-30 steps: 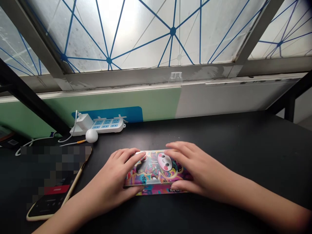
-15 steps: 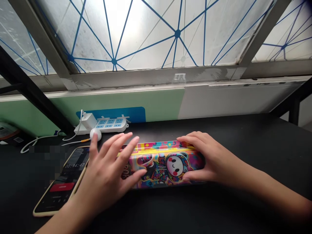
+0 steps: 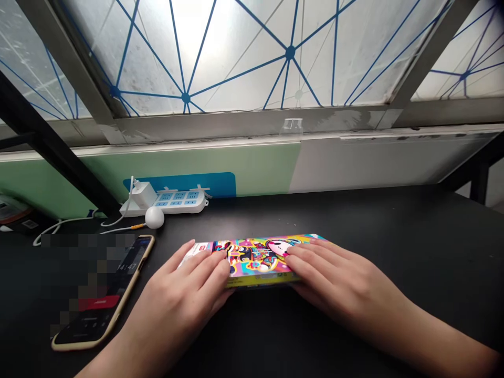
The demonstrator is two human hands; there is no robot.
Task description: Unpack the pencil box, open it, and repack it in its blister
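A flat, brightly coloured box [image 3: 255, 265] printed with a cartoon figure lies level in front of me, its yellow front edge facing me. My left hand [image 3: 183, 286] grips its left end, fingers across the top and the thumb low at the near edge. At the other end my right hand [image 3: 338, 278] holds it the same way, fingers laid over the printed face. Both hands cover the box's ends. Whether its underside touches the desk I cannot tell.
On the black desk [image 3: 394, 252], a phone [image 3: 102, 302] in a pale case lies left of my left hand. Behind it are a round white bulb-like thing [image 3: 154, 217] on a cable and a white power strip [image 3: 179, 202]. A window [image 3: 244, 63] with blue lines rises at the back.
The box has turned so a different printed face is on top. My left hand has closed from spread fingers onto its left end, and my right hand has shifted its hold.
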